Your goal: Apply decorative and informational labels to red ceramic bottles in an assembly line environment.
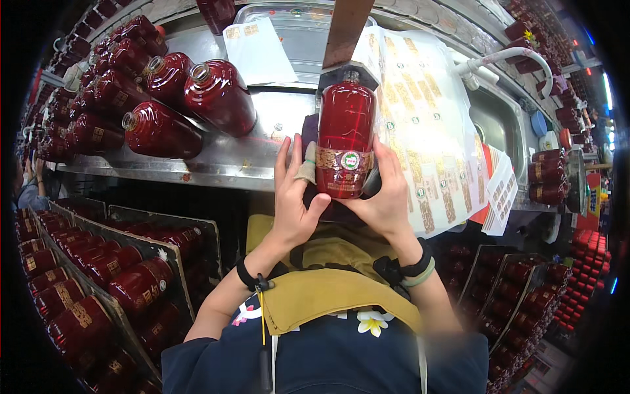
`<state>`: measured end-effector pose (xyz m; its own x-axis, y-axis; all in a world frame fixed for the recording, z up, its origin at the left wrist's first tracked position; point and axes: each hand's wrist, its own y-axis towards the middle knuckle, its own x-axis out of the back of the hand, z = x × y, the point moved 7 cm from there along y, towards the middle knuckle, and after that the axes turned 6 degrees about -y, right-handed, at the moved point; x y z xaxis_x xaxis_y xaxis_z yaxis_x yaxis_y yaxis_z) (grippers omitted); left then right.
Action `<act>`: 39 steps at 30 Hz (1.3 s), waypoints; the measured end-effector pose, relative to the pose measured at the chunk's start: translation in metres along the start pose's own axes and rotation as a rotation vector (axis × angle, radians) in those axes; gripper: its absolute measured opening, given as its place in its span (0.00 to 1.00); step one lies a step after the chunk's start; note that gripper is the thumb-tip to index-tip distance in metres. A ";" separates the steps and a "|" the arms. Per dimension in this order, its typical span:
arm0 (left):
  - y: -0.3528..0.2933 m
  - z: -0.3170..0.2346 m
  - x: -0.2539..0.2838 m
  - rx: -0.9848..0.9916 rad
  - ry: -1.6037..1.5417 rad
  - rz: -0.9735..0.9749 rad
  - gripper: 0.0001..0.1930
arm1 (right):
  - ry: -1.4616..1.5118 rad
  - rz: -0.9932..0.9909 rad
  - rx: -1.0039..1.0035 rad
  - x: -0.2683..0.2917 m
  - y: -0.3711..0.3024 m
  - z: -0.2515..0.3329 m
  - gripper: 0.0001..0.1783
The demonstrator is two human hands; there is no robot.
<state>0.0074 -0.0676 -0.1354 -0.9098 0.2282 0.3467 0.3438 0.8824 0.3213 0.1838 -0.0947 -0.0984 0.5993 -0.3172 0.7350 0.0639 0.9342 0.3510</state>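
Red glass bottle [348, 118] lies on its back in front of me at the counter's near edge, neck away, base toward my body. Right hand [387, 200] cups the lower right side, thumb at the base. Left hand [295, 203] is beside the opposite flank, fingers extended and parted, one sleeved finger at the band's end; pressure there cannot be told. Progress, as judged: the patterned gold band [331, 159] with its round emblem spans the visible front — apparently in place, though whether its ends are fully stuck down, and what the underside carries, is hidden. Stock: the large white sheet [449, 85] to the right carries many more gold pieces, so supply seems far from used up. Nearest upright bottle [223, 98] on the left counter shows no band on its visible side — probably undone. Crated bottle [141, 282] below bears gold decoration; its stage is unclear.
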 end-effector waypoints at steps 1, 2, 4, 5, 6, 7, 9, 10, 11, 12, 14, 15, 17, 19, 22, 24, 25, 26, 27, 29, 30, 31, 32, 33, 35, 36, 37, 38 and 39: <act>-0.001 0.009 -0.003 0.040 0.005 0.025 0.37 | 0.018 -0.032 0.004 0.003 0.003 0.001 0.56; 0.001 0.007 -0.001 0.038 0.004 0.029 0.37 | 0.017 -0.035 0.001 0.007 0.005 0.001 0.56; 0.003 -0.004 -0.002 -0.037 0.107 0.125 0.33 | 0.109 -0.010 -0.018 0.016 0.009 0.002 0.55; 0.000 -0.005 -0.009 -0.045 0.138 0.206 0.28 | 0.057 -0.043 0.002 0.028 0.012 0.010 0.54; 0.003 -0.022 -0.009 -0.053 0.137 0.231 0.32 | 0.057 -0.048 -0.002 0.034 0.015 0.015 0.54; 0.003 -0.022 -0.007 -0.016 0.146 0.163 0.37 | 0.023 -0.031 0.017 0.039 0.019 0.022 0.54; 0.004 -0.023 0.003 0.011 0.158 0.034 0.47 | -0.033 0.003 -0.003 0.037 0.020 0.028 0.53; 0.006 -0.024 0.009 0.007 0.164 -0.032 0.51 | -0.061 0.011 -0.014 0.032 0.017 0.026 0.52; 0.006 -0.027 0.011 -0.048 0.118 -0.099 0.50 | -0.024 0.035 -0.016 0.031 0.015 0.026 0.50; 0.008 -0.026 0.010 -0.047 0.122 -0.093 0.50 | 0.014 0.060 -0.018 0.029 0.014 0.026 0.47; 0.013 -0.033 0.005 -0.177 0.126 -0.058 0.49 | 0.087 0.008 -0.001 0.031 0.019 0.017 0.44; 0.017 -0.039 0.003 -0.223 0.102 -0.065 0.48 | 0.156 -0.043 0.020 0.032 0.020 0.014 0.41; 0.019 -0.037 0.001 -0.210 0.090 -0.098 0.47 | 0.339 -0.043 -0.252 0.020 0.016 -0.008 0.35; 0.017 -0.034 0.001 -0.212 0.103 -0.086 0.47 | 0.375 -0.042 -0.354 0.007 0.011 -0.025 0.35; 0.015 -0.028 0.003 -0.178 0.058 -0.090 0.45 | 0.770 0.055 -0.540 -0.013 0.003 -0.042 0.36; 0.014 -0.026 0.004 -0.208 0.055 -0.073 0.42 | 0.826 0.067 -0.565 -0.017 0.002 -0.040 0.37; 0.013 -0.024 0.003 -0.208 0.056 -0.069 0.42 | 0.829 0.065 -0.567 -0.019 0.001 -0.040 0.37; 0.013 -0.023 0.003 -0.222 0.079 -0.064 0.40 | 0.829 0.059 -0.549 -0.019 0.001 -0.040 0.38; 0.013 -0.023 0.002 -0.237 0.101 -0.059 0.39 | 0.829 0.052 -0.531 -0.020 0.001 -0.039 0.38; 0.012 -0.023 0.002 -0.239 0.100 -0.054 0.39 | 0.828 0.042 -0.515 -0.019 0.001 -0.038 0.39; 0.012 -0.022 0.001 -0.240 0.099 -0.053 0.38 | 0.838 0.046 -0.517 -0.019 0.002 -0.037 0.39; 0.013 -0.023 0.001 -0.241 0.097 -0.049 0.38 | 0.849 0.051 -0.518 -0.019 0.003 -0.035 0.39; 0.013 -0.023 0.001 -0.241 0.100 -0.046 0.38 | 0.849 0.048 -0.522 -0.018 0.003 -0.035 0.39; 0.013 -0.024 0.002 -0.241 0.104 -0.042 0.38 | 0.854 0.047 -0.530 -0.018 0.003 -0.035 0.38; 0.013 -0.022 0.001 -0.241 0.104 -0.037 0.38 | 0.862 0.044 -0.540 -0.018 0.003 -0.035 0.38; 0.013 -0.021 0.001 -0.242 0.105 -0.037 0.39 | 0.852 0.049 -0.536 -0.019 0.003 -0.035 0.38; 0.013 -0.021 0.001 -0.242 0.107 -0.033 0.39 | 0.843 0.054 -0.531 -0.019 0.003 -0.034 0.38; 0.013 -0.021 0.001 -0.248 0.110 -0.030 0.39 | 0.844 0.051 -0.532 -0.018 0.003 -0.034 0.38; 0.012 -0.021 0.001 -0.254 0.114 -0.026 0.39 | 0.838 0.050 -0.528 -0.018 0.003 -0.034 0.38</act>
<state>0.0157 -0.0652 -0.1123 -0.8921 0.1466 0.4274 0.3810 0.7525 0.5372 0.2004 -0.0805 -0.1298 0.9686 -0.2475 0.0226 0.2484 0.9608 -0.1228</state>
